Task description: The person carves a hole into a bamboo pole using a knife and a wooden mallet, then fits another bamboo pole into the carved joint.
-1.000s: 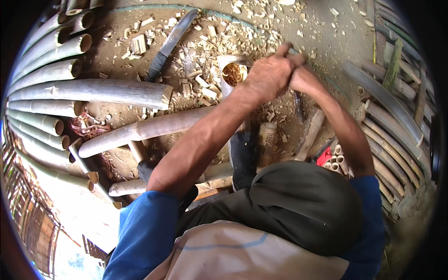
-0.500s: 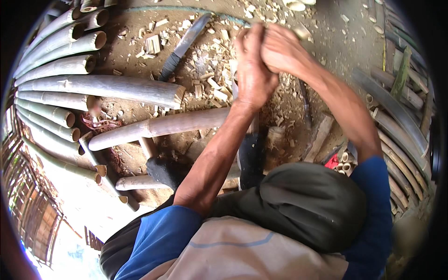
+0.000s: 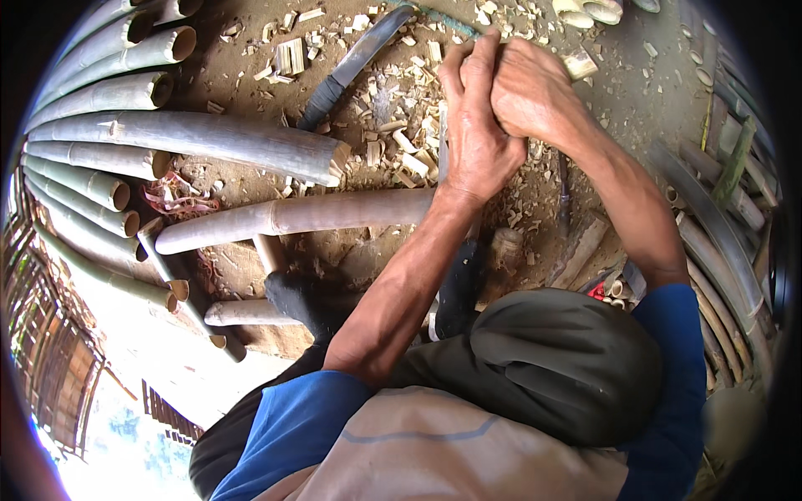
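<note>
My left hand (image 3: 484, 134) and my right hand (image 3: 535, 92) are pressed together over the chip-covered ground, fingers curled. From beyond my right knuckles sticks the end of a pale wooden piece (image 3: 581, 63), apparently in that fist. What my left hand grips is hidden beneath its fingers. Beside its outer edge a narrow, light grey strip (image 3: 444, 142) shows, partly covered by the hand. Below my left wrist, a long bamboo pole (image 3: 334, 211) lies crosswise and passes behind my forearm. To the left rests a large knife (image 3: 363, 54) with a dark wrapped handle.
Several cut bamboo poles (image 3: 109, 92) are stacked at the left, one thick pole (image 3: 225, 144) reaching farther inward. Wood chips (image 3: 405, 142) litter the ground. More bamboo lengths (image 3: 706, 217) lie at the right. My dark-covered foot (image 3: 296, 302) is by the crosswise pole.
The whole view has shifted, so the poles, knife and hands sit somewhat farther right. Both hands stay together; the wooden piece by my right hand, blurred before, now shows sharply.
</note>
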A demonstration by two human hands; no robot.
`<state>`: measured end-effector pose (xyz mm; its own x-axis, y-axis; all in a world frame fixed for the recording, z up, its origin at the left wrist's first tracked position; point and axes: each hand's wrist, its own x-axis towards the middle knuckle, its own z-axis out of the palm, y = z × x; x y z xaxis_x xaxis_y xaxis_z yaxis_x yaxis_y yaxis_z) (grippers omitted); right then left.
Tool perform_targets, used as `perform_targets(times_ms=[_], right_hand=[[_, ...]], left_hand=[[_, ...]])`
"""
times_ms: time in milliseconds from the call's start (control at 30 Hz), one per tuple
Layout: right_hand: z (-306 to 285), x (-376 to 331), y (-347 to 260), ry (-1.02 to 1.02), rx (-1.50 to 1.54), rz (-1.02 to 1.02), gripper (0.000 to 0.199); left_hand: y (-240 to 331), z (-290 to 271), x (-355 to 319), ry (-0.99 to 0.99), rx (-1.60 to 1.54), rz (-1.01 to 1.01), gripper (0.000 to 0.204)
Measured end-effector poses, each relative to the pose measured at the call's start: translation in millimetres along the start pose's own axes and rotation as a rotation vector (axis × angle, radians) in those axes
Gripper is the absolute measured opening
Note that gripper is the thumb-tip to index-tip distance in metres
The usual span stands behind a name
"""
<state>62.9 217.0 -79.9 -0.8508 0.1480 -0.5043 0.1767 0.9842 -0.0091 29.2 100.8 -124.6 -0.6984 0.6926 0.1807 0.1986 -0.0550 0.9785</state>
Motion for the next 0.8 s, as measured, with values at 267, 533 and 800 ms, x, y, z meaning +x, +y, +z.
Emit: perform_targets(times_ms=[267, 533, 800], right_hand=[[37.6, -71.5, 25.7, -0.400, 1.228, 0.457, 0.048], [128.4, -97.6, -2.7, -0.503, 1.464, 0.642, 0.051], [127.1, -89.2, -34.4, -0.509, 1.877, 0.880, 0.044]], left_hand=[[39.5, 34.2, 5.7, -0.880, 0.347, -0.412, 0.104], [47.3, 18.1, 7.1, -1.151, 0.302, -0.542, 0.104], [27.7, 2.6, 24.0, -1.590, 0.269, -0.455, 0.097]])
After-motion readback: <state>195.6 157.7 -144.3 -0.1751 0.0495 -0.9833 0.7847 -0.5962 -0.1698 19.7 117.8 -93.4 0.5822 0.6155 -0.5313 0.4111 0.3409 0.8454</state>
